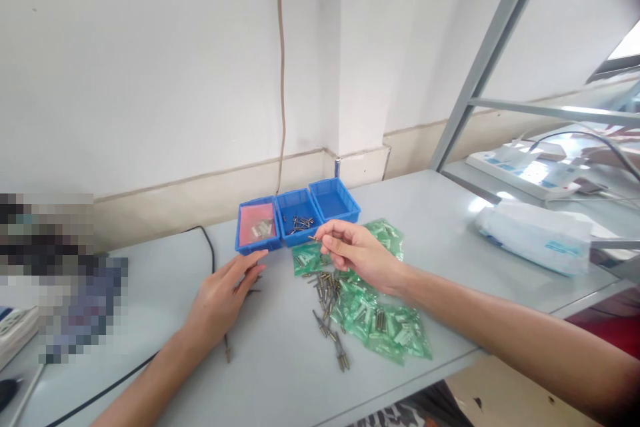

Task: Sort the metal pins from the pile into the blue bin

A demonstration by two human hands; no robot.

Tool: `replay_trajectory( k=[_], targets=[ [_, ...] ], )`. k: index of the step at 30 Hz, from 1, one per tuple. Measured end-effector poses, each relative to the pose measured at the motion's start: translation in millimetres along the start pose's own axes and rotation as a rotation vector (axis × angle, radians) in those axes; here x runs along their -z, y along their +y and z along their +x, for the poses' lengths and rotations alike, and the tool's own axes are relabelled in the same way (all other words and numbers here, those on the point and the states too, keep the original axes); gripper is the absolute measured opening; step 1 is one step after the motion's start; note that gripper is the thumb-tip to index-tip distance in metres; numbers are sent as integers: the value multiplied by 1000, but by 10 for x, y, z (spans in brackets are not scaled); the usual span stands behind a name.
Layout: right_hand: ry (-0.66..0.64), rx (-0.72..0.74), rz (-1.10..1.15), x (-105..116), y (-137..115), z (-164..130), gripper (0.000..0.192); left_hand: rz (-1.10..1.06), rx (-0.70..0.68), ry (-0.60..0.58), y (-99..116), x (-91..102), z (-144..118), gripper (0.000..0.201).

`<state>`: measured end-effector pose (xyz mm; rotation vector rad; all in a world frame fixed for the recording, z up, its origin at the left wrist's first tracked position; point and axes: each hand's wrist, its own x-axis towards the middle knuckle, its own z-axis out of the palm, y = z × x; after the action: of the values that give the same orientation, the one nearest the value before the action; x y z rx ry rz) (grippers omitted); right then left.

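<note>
My right hand (357, 252) pinches a small gold-coloured metal pin (313, 238) between thumb and forefinger, just in front of the middle blue bin (296, 241). Slender metal pins (325, 290) lie in a loose heap on the table below it, and several more are inside that bin. Green-tinted plastic bags (400, 332) of small parts spread beside and beneath my right forearm. My left hand (220, 293) hovers or rests near the left blue bin (243, 248), fingers apart. A few dark pins (254, 291) show by its fingertips; one pin (227, 350) lies below the hand.
A pink bag (249, 215) of small parts sits in the left bin; the right blue bin (336, 203) adjoins the others. A black cable (120, 373) crosses the table's left side. At right are a metal frame (493, 47) and a white plastic package (535, 233).
</note>
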<state>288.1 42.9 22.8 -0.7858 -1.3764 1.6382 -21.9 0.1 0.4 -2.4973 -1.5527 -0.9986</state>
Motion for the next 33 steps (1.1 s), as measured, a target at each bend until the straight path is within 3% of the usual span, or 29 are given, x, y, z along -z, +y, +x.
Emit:
replay_trajectory(
  k=[7, 18, 23, 28, 33],
  targets=[
    [-9, -103, 144, -13, -37, -17, 33, -4, 11, -11, 5, -2, -8, 37],
    [0, -108, 180, -42, -48, -10, 36, -35, 51, -53, 0, -4, -12, 38],
    [-15, -100, 74, -28, -12, -17, 36, -30, 52, -51, -36, -17, -27, 35],
    [39, 6, -169, -39, 20, -23, 36, -22, 9, -39, -66, -44, -27, 34],
    [89, 46, -213, -56, -1, -16, 35, 9, -13, -32, -60, -48, -10, 35]
  ],
)
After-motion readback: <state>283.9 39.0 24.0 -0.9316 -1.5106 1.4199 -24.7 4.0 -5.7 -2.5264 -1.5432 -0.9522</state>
